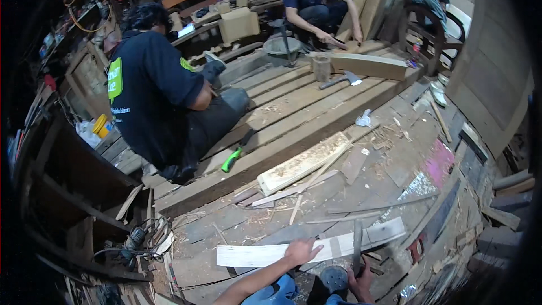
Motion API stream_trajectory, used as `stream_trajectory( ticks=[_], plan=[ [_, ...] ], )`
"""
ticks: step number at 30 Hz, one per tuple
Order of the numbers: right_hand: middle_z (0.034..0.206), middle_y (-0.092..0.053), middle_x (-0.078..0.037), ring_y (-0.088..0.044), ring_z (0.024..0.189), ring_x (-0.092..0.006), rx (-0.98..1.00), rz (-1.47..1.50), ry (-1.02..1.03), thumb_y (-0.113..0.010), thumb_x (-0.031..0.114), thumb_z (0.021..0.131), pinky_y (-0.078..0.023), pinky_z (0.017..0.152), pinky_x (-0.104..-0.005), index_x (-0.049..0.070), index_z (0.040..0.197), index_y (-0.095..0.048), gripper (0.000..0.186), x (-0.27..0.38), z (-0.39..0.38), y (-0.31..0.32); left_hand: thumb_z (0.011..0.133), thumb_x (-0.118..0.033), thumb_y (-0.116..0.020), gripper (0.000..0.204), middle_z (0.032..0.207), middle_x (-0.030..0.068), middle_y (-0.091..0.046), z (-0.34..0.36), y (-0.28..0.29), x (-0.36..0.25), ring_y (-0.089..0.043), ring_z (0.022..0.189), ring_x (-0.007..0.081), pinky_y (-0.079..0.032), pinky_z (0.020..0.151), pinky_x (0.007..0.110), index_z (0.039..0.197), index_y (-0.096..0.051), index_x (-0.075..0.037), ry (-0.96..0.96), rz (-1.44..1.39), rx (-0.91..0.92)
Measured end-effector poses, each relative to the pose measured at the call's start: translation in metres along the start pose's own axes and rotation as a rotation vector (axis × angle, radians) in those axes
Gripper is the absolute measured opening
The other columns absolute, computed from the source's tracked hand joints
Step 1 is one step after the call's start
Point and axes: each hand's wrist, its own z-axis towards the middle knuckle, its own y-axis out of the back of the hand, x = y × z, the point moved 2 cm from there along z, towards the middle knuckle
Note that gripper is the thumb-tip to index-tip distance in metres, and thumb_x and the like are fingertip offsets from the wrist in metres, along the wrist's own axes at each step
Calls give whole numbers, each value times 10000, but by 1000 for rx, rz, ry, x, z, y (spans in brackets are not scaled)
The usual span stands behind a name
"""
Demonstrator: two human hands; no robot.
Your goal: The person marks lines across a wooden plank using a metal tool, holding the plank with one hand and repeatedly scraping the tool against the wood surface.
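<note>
A long pale wooden board (248,256) lies crosswise in front of me. My left hand (302,253) is closed over its middle, with the fingers at the far edge and the thumb along the top. My right hand (361,283) is lower and to the right, wrapped round the lower end of a flat, dark, blade-like tool (357,243). That tool stands upright across the board; its exact kind is unclear. Between my hands sits a rounded grey shoe toe (333,278) with small holes.
Beyond is a low slatted wooden platform (288,110) bearing a hatchet (341,81), a green-handled saw (232,158) and a wood block (322,69). One person (158,90) sits there; another (319,11) crouches behind. A shavings-covered plank (305,162) lies before it. A corded power tool (134,240) is left.
</note>
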Motion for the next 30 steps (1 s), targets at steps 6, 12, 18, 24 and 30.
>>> stream_trajectory(
  ticks=[6,12,18,24,30],
  plan=[
    [942,-658,-247,-649,877,-411,261,-296,0,-716,283,784,-521,774,-461,35,1288,-480,608,-37,5,-7,952,-476,-489,495,957,227,-672,7,-4,-10,-646,889,410,-509,813,494,1023,-632,-8,3,5,13],
    [1135,-612,-225,-587,1048,-347,264,-53,-31,-638,276,901,-471,903,-419,-21,1303,-495,519,-13,-2,-7,957,-480,-478,504,945,229,-670,3,9,-10,-647,887,416,-513,812,495,1045,-631,-9,-3,15,4],
    [1130,-610,-223,-586,1047,-346,302,-89,-47,-632,262,901,-470,903,-418,-11,1309,-494,510,-30,-1,-12,968,-500,-437,537,965,246,-673,3,-4,-6,-645,926,427,-497,866,505,1055,-626,-5,15,-2,13],
    [1096,-614,-219,-596,1014,-347,183,83,7,-617,238,899,-476,892,-421,24,1304,-507,471,-64,-15,-30,967,-497,-439,543,943,238,-677,4,-8,-4,-650,905,418,-503,854,498,1077,-634,-2,29,21,52],
    [997,-658,-225,-640,937,-368,386,-313,-43,-625,244,867,-515,807,-453,45,1252,-551,440,-38,-11,-13,964,-491,-448,525,890,237,-670,2,0,-9,-647,886,415,-507,820,499,1041,-635,-7,-3,22,60]
  ],
)
